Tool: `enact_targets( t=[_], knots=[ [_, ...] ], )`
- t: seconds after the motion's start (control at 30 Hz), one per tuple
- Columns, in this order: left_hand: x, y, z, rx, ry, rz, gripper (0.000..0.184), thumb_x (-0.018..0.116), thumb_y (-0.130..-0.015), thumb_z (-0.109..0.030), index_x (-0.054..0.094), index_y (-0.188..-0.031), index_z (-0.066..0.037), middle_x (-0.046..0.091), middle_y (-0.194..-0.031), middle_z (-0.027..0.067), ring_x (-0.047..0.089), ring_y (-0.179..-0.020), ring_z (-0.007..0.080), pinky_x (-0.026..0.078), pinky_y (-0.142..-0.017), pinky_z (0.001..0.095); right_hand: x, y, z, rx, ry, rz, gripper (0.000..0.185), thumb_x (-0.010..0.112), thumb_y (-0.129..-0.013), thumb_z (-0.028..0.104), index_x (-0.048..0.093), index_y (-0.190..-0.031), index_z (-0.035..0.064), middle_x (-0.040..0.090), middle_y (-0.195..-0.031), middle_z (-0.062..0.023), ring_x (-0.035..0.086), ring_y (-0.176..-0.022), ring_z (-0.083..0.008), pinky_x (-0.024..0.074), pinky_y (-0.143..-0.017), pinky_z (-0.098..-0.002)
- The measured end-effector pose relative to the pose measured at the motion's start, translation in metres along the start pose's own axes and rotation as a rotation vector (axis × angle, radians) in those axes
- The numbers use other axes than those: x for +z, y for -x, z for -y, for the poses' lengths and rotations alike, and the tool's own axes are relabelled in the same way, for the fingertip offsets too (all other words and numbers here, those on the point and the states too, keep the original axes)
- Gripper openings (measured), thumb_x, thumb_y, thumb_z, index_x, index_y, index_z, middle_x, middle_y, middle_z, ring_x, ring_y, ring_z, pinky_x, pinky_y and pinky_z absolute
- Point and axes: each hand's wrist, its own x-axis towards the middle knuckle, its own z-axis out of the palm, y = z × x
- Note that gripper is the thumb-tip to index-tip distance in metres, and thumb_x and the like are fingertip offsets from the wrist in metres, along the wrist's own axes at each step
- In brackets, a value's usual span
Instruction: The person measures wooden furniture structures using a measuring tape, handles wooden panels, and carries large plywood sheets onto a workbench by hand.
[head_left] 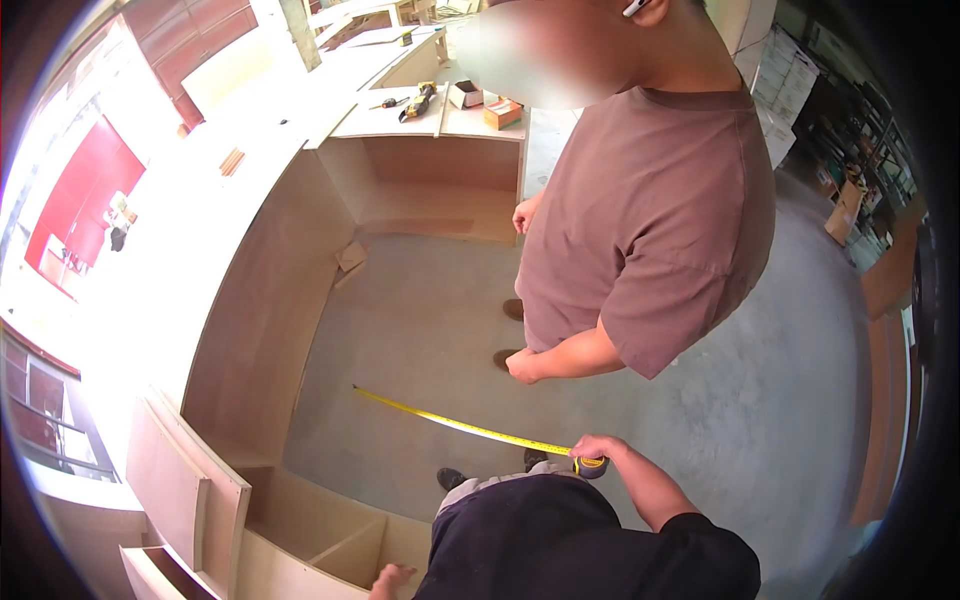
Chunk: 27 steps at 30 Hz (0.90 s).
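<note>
My right hand [597, 446] is closed on a black and yellow tape measure [591, 466] in front of my body. Its yellow blade [455, 424] stretches out to the left over the grey floor, with the free end touching nothing that I can see. Low in the view, my left hand [394, 577] is beside the wooden cabinet compartments [350, 548]; its fingers point right and look apart, with nothing seen in them.
A person in a brown shirt [650, 220] stands ahead, both hands low. Wooden cabinets [270, 290] curve along the left and back. On the back counter lie a yellow power tool [418, 102] and an orange box [503, 113]. Wood scraps [350, 258] lie by the cabinet.
</note>
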Motion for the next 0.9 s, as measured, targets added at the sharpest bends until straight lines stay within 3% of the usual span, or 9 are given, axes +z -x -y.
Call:
enact_targets(
  t=[0.03, 0.17, 0.27, 0.37, 0.43, 0.57, 0.67, 0.77, 0.9],
  knots=[
    [0.019, 0.009, 0.000, -0.025, 0.171, 0.043, 0.065, 0.063, -0.081, -0.051, 0.055, -0.124, -0.003, 0.059, -0.114, 0.0154, 0.055, -0.097, 0.0275, 0.045, -0.080, 0.0379, 0.000, -0.003, -0.003, 0.040, 0.012, 0.006, 0.045, 0.061, -0.083, 0.044, 0.069, -0.106, 0.0068, 0.067, -0.104, -0.0135, 0.063, -0.089, -0.0228, 0.0487, -0.078, -0.0384],
    [0.066, 0.027, -0.014, 0.059, 0.668, 0.146, 0.060, 0.063, -0.084, -0.044, 0.054, -0.125, -0.001, 0.063, -0.101, 0.0138, 0.060, -0.076, 0.0231, 0.048, -0.060, 0.0351, -0.003, -0.012, -0.010, 0.104, 0.056, -0.013, 0.043, 0.063, -0.082, 0.044, 0.070, -0.105, 0.0076, 0.068, -0.098, -0.0105, 0.063, -0.085, -0.0189, 0.0491, -0.076, -0.0362],
    [0.033, 0.073, -0.068, 0.245, 0.761, 0.059, 0.058, 0.063, -0.086, -0.040, 0.052, -0.126, 0.001, 0.065, -0.094, 0.0113, 0.058, -0.062, 0.0164, 0.045, -0.047, 0.0289, -0.006, -0.032, -0.008, 0.101, 0.140, 0.011, 0.046, 0.064, -0.080, 0.045, 0.069, -0.106, 0.0072, 0.067, -0.102, -0.0118, 0.063, -0.088, -0.0203, 0.0493, -0.077, -0.0368],
    [0.012, 0.069, -0.080, 0.494, 0.859, -0.052, 0.048, 0.064, -0.088, -0.027, 0.054, -0.123, 0.004, 0.063, -0.083, 0.0033, 0.050, -0.064, 0.0080, 0.043, -0.056, 0.0228, -0.010, -0.053, -0.016, 0.124, 0.170, 0.066, 0.047, 0.065, -0.079, 0.046, 0.069, -0.106, 0.0072, 0.067, -0.102, -0.0112, 0.063, -0.088, -0.0202, 0.0494, -0.077, -0.0364],
    [-0.003, 0.084, -0.079, 0.489, 0.935, -0.161, 0.049, 0.064, -0.088, -0.025, 0.052, -0.125, 0.004, 0.060, -0.080, -0.0001, 0.050, -0.067, 0.0076, 0.044, -0.059, 0.0230, -0.014, -0.054, -0.016, 0.130, 0.169, 0.071, 0.048, 0.065, -0.079, 0.046, 0.070, -0.106, 0.0071, 0.067, -0.101, -0.0104, 0.063, -0.087, -0.0195, 0.0493, -0.077, -0.0358],
    [0.004, 0.084, -0.044, 0.385, 0.916, -0.249, 0.055, 0.064, -0.087, -0.031, 0.049, -0.129, 0.003, 0.066, -0.104, 0.0116, 0.057, -0.080, 0.0114, 0.047, -0.067, 0.0237, -0.016, -0.068, -0.032, 0.016, 0.179, 0.075, 0.038, 0.063, -0.083, 0.043, 0.073, -0.095, 0.0083, 0.068, -0.090, -0.0068, 0.063, -0.080, -0.0169, 0.0494, -0.073, -0.0343],
    [0.048, 0.070, -0.009, 0.275, 0.774, -0.219, 0.058, 0.064, -0.087, -0.035, 0.049, -0.129, 0.003, 0.065, -0.109, 0.0158, 0.062, -0.080, 0.0164, 0.050, -0.065, 0.0272, -0.015, -0.055, -0.034, 0.048, -0.004, 0.079, 0.035, 0.060, -0.085, 0.039, 0.072, -0.087, 0.0070, 0.068, -0.083, -0.0055, 0.062, -0.077, -0.0152, 0.0491, -0.071, -0.0332],
    [0.093, 0.092, -0.001, 0.115, 0.793, -0.016, 0.057, 0.062, -0.087, -0.037, 0.051, -0.128, 0.000, 0.065, -0.107, 0.0158, 0.064, -0.075, 0.0193, 0.051, -0.061, 0.0295, -0.009, -0.045, -0.031, 0.016, -0.192, 0.049, 0.033, 0.059, -0.087, 0.036, 0.071, -0.081, 0.0053, 0.067, -0.078, -0.0046, 0.060, -0.074, -0.0140, 0.0484, -0.069, -0.0317],
    [0.116, 0.128, -0.016, 0.109, 0.582, 0.139, 0.052, 0.061, -0.087, -0.041, 0.058, -0.122, -0.002, 0.067, -0.102, 0.0150, 0.061, -0.066, 0.0182, 0.049, -0.055, 0.0294, -0.005, -0.060, -0.047, -0.102, -0.139, -0.018, 0.032, 0.059, -0.087, 0.033, 0.070, -0.083, 0.0028, 0.066, -0.077, -0.0048, 0.059, -0.068, -0.0138, 0.0479, -0.066, -0.0332]
  ],
)
